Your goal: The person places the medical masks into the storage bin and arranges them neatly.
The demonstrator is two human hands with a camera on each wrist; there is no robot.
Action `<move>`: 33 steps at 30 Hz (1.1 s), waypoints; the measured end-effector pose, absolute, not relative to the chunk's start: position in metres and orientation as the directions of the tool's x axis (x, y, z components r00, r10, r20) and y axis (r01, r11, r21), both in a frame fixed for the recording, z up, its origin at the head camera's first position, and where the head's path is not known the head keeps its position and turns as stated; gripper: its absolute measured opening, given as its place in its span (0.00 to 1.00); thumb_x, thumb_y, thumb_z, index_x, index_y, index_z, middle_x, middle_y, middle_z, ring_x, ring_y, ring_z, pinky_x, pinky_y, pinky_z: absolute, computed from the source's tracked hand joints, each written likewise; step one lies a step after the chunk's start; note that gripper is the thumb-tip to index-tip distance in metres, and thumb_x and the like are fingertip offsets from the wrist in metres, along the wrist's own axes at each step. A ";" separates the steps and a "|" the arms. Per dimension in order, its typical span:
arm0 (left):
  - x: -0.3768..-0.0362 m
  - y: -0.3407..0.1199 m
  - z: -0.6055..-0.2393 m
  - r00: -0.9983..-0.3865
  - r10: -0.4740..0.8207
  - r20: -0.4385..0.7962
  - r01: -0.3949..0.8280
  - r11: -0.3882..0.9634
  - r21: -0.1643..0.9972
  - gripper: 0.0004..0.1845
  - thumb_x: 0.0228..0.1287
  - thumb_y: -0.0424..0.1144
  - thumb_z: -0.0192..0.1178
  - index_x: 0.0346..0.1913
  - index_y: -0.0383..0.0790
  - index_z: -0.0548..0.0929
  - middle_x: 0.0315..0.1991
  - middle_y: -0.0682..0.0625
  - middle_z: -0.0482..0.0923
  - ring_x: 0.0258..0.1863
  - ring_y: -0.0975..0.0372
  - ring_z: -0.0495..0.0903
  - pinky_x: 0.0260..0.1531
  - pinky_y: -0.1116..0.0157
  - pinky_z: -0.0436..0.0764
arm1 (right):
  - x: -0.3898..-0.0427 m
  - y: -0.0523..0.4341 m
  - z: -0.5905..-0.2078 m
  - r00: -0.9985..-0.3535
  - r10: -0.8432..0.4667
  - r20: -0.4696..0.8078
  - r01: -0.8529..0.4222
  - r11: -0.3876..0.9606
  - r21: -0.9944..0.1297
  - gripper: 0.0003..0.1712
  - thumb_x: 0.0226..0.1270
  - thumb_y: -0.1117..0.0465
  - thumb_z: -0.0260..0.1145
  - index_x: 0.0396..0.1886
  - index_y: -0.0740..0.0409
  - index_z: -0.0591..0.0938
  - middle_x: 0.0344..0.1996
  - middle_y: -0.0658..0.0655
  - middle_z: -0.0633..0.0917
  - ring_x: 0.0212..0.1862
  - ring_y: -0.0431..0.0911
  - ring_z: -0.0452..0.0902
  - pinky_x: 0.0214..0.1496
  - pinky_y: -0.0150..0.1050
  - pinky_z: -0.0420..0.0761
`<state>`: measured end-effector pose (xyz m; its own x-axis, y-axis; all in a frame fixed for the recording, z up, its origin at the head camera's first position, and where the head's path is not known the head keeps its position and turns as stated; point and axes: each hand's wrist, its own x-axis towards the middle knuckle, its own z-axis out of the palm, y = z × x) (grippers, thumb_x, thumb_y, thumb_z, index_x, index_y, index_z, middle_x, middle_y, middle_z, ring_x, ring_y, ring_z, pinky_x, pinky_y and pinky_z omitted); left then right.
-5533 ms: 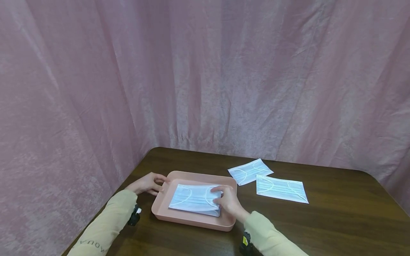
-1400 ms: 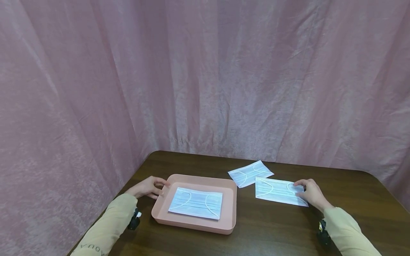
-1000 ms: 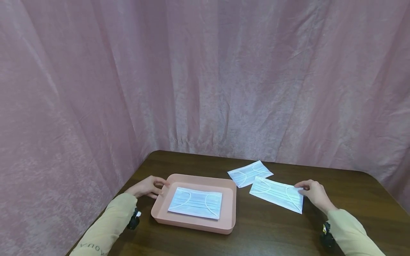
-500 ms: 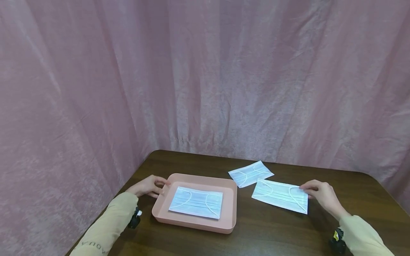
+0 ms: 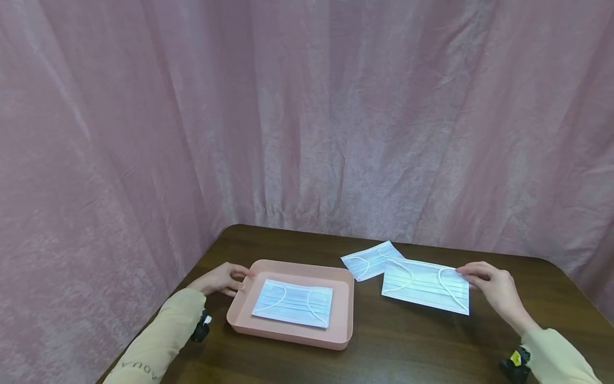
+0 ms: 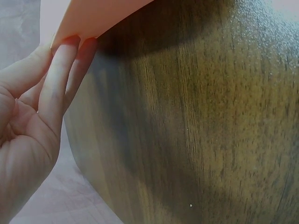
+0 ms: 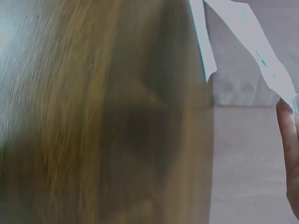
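Observation:
My left hand holds the left rim of a shallow pink tray, thumb and fingers on either side of its wall; the left wrist view shows fingers against the outside. A blue pleated face mask with white ear loops lies flat inside, on top of another. To the right, my right hand pinches a face mask by its right edge, raised from the table. Seen from the right wrist, that mask is nearly edge-on above the fingers. A further mask lies behind, its right part overlapped by the held one.
The tray and masks are on a dark brown wooden table with rounded far corners. A pink velvety curtain hangs along the back and left. The loose mask sits beside the tray's far right corner.
My right hand has left the masks in the tray, moved right to the nearer loose mask, taken its right edge and lifted it. My left hand stays on the tray.

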<state>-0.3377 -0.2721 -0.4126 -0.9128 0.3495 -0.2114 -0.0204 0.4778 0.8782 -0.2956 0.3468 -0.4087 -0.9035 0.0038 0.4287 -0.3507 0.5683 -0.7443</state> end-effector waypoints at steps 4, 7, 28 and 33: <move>-0.337 -0.272 -0.413 -0.915 0.341 -0.213 -0.023 0.483 0.875 0.21 0.54 0.21 0.58 0.54 0.27 0.73 0.50 0.36 0.72 0.33 0.57 0.77 0.28 0.61 0.80 | -0.287 0.332 -0.393 -0.899 -0.026 0.438 -0.372 0.574 -0.729 0.08 0.58 0.74 0.61 0.38 0.71 0.82 0.38 0.59 0.79 0.34 0.37 0.75 0.30 0.32 0.78; -0.338 -0.271 -0.414 -0.911 0.358 -0.204 -0.009 0.478 0.878 0.21 0.54 0.21 0.57 0.54 0.26 0.72 0.50 0.35 0.72 0.33 0.57 0.77 0.28 0.61 0.80 | -0.285 0.324 -0.387 -0.893 -0.034 0.448 -0.386 0.571 -0.725 0.09 0.59 0.73 0.60 0.39 0.70 0.82 0.39 0.60 0.79 0.35 0.39 0.74 0.30 0.31 0.78; -0.341 -0.263 -0.413 -0.914 0.356 -0.197 -0.018 0.448 0.894 0.21 0.55 0.19 0.56 0.53 0.23 0.71 0.48 0.34 0.73 0.34 0.56 0.77 0.27 0.59 0.80 | -0.387 0.296 -0.480 -0.834 0.013 0.552 -0.528 0.272 -0.804 0.12 0.56 0.63 0.67 0.42 0.57 0.84 0.43 0.56 0.79 0.40 0.45 0.74 0.30 0.31 0.78; -0.342 -0.262 -0.415 -0.916 0.348 -0.198 -0.021 0.450 0.893 0.21 0.54 0.19 0.56 0.53 0.24 0.72 0.48 0.35 0.73 0.34 0.56 0.77 0.27 0.60 0.80 | -0.335 0.237 -0.428 -0.850 -0.061 0.524 -0.526 0.169 -0.834 0.09 0.57 0.69 0.65 0.38 0.61 0.85 0.40 0.57 0.80 0.38 0.46 0.74 0.31 0.34 0.79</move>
